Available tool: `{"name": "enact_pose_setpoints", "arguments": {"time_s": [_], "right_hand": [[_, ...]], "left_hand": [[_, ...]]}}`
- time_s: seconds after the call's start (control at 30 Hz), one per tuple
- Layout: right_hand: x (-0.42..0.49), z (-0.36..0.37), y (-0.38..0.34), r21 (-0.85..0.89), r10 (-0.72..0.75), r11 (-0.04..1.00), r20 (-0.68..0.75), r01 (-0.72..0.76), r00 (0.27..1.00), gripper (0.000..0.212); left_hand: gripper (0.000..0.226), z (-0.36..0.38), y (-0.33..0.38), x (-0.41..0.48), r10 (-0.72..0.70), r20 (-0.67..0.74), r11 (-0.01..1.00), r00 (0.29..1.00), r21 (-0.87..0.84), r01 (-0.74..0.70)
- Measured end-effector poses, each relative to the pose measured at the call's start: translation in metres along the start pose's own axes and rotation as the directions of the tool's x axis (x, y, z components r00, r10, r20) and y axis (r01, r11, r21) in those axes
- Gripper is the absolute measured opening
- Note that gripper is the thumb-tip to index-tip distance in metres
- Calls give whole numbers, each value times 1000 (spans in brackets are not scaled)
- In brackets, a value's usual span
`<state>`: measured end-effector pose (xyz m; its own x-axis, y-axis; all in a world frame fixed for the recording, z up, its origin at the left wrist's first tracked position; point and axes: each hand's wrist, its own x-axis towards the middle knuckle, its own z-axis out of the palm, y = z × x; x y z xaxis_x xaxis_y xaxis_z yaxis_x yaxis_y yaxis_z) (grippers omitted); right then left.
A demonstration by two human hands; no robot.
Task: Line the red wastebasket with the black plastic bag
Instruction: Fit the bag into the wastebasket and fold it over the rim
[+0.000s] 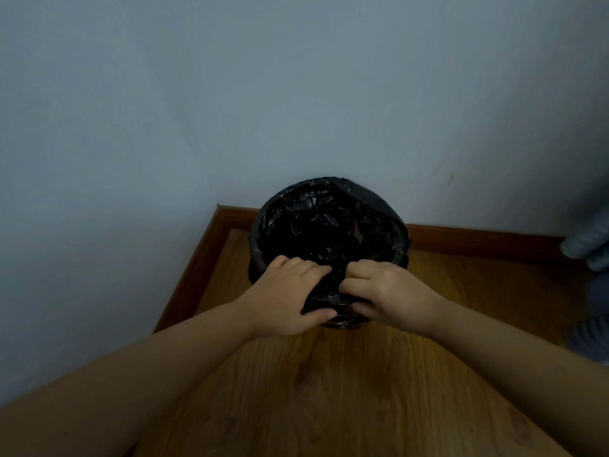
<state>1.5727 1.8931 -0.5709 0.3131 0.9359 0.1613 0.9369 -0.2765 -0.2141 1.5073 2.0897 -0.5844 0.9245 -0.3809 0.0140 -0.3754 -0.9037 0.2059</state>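
Note:
A round wastebasket stands on the floor in the corner, wholly covered by the black plastic bag [329, 225], so its red body is hidden. The crinkled bag fills the inside and is folded over the rim all round. My left hand [290, 295] and my right hand [389, 291] meet at the near side of the rim. Both pinch a gathered bunch of the bag's slack that hangs down the front of the basket, fingers curled into the plastic.
The wooden floor [329, 390] runs up to a brown skirting board [478, 237] under pale blue-grey walls [296, 94]. Grey fabric or a slipper-like thing [590, 324] sits at the right edge.

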Motion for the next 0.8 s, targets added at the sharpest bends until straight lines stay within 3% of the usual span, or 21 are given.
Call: {"name": "enact_pose_setpoints", "arguments": {"time_s": [0.1, 0.23, 0.33, 0.5, 0.8], "right_hand": [[0, 1, 1, 14, 5, 1000, -16, -5, 1000, 13], [-3, -1, 2, -11, 29, 1000, -58, -29, 998, 25], [-3, -5, 6, -42, 5, 999, -60, -8, 998, 34], [-6, -6, 8, -81, -64, 995, 21, 66, 998, 22], [4, 7, -8, -67, -17, 998, -20, 16, 1000, 17]], "left_hand": [[48, -4, 2, 4, 1, 32, 997, 999, -79, 2], [32, -5, 5, 1, 47, 58, 998, 997, -31, -46], [29, -4, 5, 0, 70, 25, 997, 997, -19, -70], [31, -8, 0, -5, 173, 10, 977, 985, 123, -173], [31, -9, -7, -15, 179, -49, 967, 983, 194, -167]]}}
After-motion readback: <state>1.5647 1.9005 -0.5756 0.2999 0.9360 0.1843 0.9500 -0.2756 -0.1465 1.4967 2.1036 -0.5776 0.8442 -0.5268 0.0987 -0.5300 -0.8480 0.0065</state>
